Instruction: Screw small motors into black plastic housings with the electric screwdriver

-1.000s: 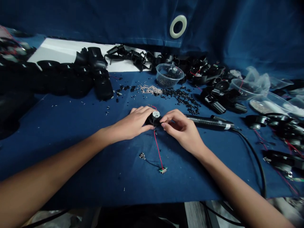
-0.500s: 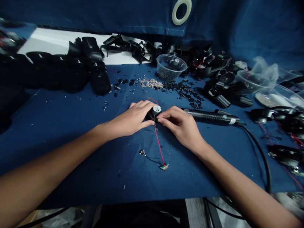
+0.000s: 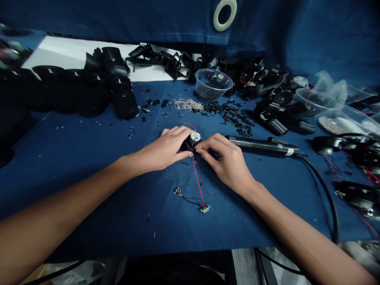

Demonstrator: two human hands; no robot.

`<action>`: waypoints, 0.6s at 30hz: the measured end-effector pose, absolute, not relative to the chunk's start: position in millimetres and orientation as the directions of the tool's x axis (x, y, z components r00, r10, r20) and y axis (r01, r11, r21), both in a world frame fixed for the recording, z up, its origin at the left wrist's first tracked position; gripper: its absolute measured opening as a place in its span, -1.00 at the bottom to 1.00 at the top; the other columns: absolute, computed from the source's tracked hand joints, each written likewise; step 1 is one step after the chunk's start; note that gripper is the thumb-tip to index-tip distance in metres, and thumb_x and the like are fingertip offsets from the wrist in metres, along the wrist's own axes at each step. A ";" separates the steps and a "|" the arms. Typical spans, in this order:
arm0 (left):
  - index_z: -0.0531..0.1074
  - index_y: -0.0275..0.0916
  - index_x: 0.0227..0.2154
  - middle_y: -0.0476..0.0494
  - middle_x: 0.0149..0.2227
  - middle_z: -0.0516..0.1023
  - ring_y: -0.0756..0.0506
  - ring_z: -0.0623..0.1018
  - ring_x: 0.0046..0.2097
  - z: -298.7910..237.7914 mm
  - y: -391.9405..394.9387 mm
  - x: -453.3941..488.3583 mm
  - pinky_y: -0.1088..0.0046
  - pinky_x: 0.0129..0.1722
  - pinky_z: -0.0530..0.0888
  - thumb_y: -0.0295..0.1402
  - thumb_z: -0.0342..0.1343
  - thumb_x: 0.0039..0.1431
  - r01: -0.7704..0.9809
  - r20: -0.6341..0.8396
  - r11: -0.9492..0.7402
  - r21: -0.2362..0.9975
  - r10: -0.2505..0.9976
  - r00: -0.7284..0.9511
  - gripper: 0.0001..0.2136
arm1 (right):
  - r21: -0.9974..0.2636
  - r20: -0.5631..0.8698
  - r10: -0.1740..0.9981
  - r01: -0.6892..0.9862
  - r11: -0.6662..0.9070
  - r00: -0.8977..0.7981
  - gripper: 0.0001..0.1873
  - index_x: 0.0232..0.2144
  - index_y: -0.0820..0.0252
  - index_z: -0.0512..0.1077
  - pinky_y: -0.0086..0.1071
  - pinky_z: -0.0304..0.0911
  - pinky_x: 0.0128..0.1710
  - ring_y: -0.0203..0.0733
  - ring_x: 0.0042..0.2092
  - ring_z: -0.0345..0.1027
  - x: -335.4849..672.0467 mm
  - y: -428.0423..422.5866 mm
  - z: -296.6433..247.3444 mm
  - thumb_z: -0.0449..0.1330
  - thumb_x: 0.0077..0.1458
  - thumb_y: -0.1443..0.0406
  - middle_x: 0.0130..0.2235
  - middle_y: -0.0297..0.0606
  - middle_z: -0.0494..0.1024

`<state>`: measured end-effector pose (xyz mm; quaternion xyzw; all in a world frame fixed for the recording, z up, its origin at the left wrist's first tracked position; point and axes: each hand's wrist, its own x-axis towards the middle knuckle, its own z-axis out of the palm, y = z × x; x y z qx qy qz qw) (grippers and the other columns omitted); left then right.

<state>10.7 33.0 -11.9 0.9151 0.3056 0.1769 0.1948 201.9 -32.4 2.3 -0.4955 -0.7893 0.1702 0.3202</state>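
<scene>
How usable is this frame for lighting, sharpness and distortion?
Head view: dim, black parts at far left sink into shadow; left hand, right hand and the small motor between them are sharp; wide-angle lens bows the edges and stretches the forearms; the white strip behind glares.

The desk (image 3: 89, 178) is covered in matt blue cloth. The motor (image 3: 192, 140) is black plastic with a shiny metal cap; its wire (image 3: 197, 182) has glossy red insulation. The driver (image 3: 264, 145) is semi-gloss black with a textured grip. The bowl (image 3: 213, 84) is clear plastic. The screws (image 3: 187, 104) gleam like metal. The housings (image 3: 97, 87) are smooth black plastic.
</scene>
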 end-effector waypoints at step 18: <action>0.19 -0.14 0.03 -0.15 0.10 0.31 -0.17 0.30 0.13 -4.9 31.1 11.5 0.24 0.07 0.25 -0.30 0.07 0.19 0.479 0.196 -0.716 0.508 0.637 0.745 -0.64 | -0.409 0.286 0.831 0.723 0.556 -0.477 -0.80 -0.26 0.22 0.38 -0.27 0.28 -0.14 -0.19 -0.20 0.28 202.1 -36.6 5.9 -0.04 0.23 0.39 -0.22 -0.14 0.36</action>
